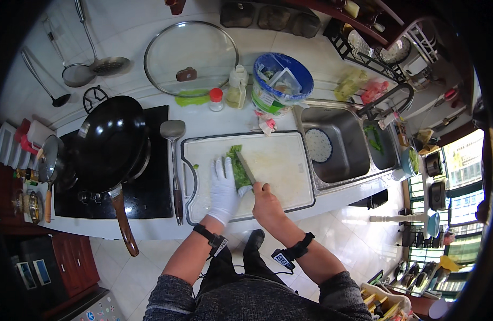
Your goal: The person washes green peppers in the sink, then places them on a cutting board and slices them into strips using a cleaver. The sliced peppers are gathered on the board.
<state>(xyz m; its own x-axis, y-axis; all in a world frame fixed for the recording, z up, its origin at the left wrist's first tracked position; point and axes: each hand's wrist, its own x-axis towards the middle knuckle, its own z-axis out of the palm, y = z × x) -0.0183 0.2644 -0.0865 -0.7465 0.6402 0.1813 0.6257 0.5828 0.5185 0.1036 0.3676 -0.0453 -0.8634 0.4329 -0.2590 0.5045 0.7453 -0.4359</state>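
A white cutting board (286, 168) with a dark rim lies on the counter before me. My left hand (223, 188), in a white glove, lies with its fingers stretched out along the left side of a narrow heap of cut green leafy vegetables (241, 176). Its thumb is spread towards the heap's near end. My right hand (267, 202) is bare and grips the handle of a kitchen knife (245, 166). The blade slants away from me along the right side of the greens, its tip near their far end. A small green scrap (196, 166) lies left of my gloved fingers.
A metal spatula (177, 172) lies between the board and the black cooktop (160, 192), where a black wok (110, 148) stands. Behind the board are a red-lidded jar (216, 100), an oil bottle (236, 90) and a lined bucket (270, 98). To the right is a double steel sink (347, 148).
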